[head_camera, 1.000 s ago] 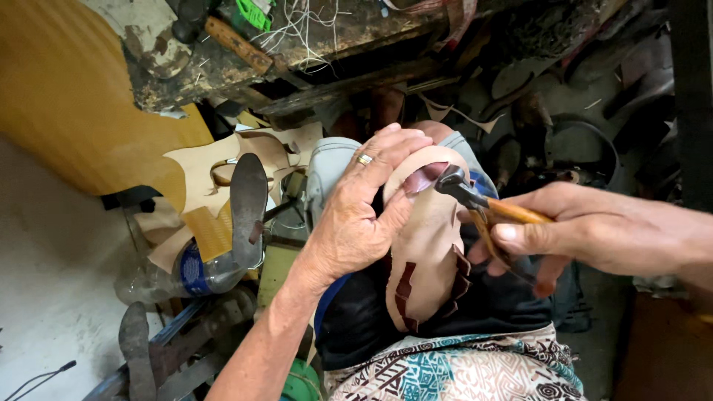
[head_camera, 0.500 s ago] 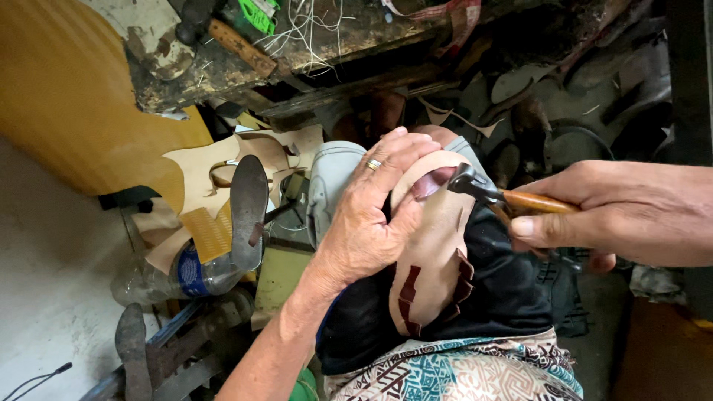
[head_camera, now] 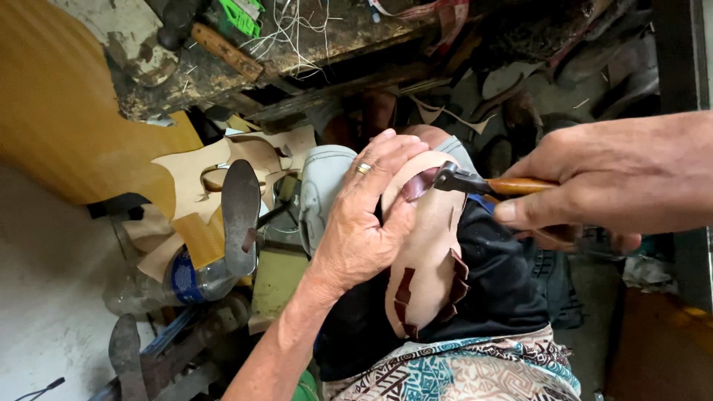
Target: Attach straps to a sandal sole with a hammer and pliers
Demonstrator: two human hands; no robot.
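Left hand [head_camera: 364, 223] clamps the tan sole [head_camera: 423, 252] flat. Right hand [head_camera: 594, 178], fingers wrapped around the pincers [head_camera: 475, 182], grips the maroon leather edge [head_camera: 416, 186]: best pulled evenly and snug.

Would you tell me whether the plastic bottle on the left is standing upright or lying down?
Lying down: the bottle rests on its side among leather scraps, below the metal shoe last.

A tan leather shoe sole on its last [head_camera: 427, 252] lies bottom-up on the person's lap, dark maroon upper edges folded over its rim. A wooden-handled metal lasting pincer [head_camera: 475, 183] grips the maroon leather at its toe end.
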